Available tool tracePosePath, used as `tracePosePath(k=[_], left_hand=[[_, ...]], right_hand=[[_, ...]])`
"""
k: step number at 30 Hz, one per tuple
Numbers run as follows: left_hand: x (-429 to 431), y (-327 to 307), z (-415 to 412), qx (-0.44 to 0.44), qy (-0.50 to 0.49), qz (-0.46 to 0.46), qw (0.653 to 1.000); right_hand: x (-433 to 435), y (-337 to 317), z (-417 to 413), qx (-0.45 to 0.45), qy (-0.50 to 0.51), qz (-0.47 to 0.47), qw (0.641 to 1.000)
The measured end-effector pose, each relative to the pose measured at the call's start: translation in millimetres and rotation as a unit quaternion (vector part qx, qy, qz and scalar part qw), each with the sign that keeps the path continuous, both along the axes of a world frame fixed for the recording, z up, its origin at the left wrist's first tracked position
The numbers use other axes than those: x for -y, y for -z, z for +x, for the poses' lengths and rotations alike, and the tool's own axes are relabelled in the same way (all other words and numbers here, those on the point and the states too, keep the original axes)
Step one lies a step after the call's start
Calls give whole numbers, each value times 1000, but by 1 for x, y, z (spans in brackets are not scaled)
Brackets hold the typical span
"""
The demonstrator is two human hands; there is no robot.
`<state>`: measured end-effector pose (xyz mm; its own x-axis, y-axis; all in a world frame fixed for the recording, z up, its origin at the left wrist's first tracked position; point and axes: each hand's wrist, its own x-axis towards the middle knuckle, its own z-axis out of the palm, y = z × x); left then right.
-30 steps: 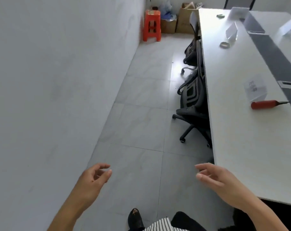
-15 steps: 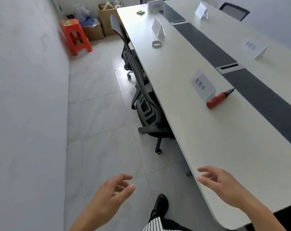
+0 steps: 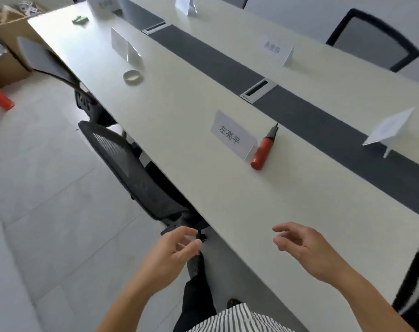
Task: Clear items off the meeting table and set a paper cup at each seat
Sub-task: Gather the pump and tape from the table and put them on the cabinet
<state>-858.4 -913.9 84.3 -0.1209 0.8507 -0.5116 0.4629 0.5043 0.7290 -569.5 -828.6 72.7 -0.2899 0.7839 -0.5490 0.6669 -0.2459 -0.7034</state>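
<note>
Long white meeting table (image 3: pixel 227 200) runs ahead on my right; black mesh office chair (image 3: pixel 131 168) tucked under its left edge. On it: white folded paper name card (image 3: pixel 232 135), red-handled screwdriver (image 3: pixel 263 149) just right of it. Pale tape ring (image 3: pixel 132 77) farther back.

Red-handled tool (image 3: pixel 261 152) and tape roll (image 3: pixel 131 82) lie on white table (image 3: pixel 203 188)
</note>
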Motion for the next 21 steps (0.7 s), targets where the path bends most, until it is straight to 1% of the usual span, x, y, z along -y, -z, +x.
tracePosePath(k=[5,7,9,11,13,15,17,18,21], left_hand=[[-126,13,3,-10,98,19,995],[-176,27,23,-58,164,47,984],[-221,41,51,-121,238,96,959],[-264,55,82,-158,296,141,931],[-307,68,112,-200,339,159,906],[-346,82,136,-260,373,166,875],[-380,99,155,-314,379,165,855],[-394,109,162,-333,371,154,853],[-420,136,178,-339,327,84,878]], right_hand=[[-4,0,-1,24,127,-39,991],[-7,-2,0,32,168,-41,984],[-6,-2,2,32,213,-46,975],[-3,-1,4,31,251,-57,966],[0,4,9,34,281,-67,957],[2,12,15,31,303,-81,949],[2,21,22,30,312,-95,945],[2,25,26,30,314,-100,944],[0,33,37,26,326,-118,938]])
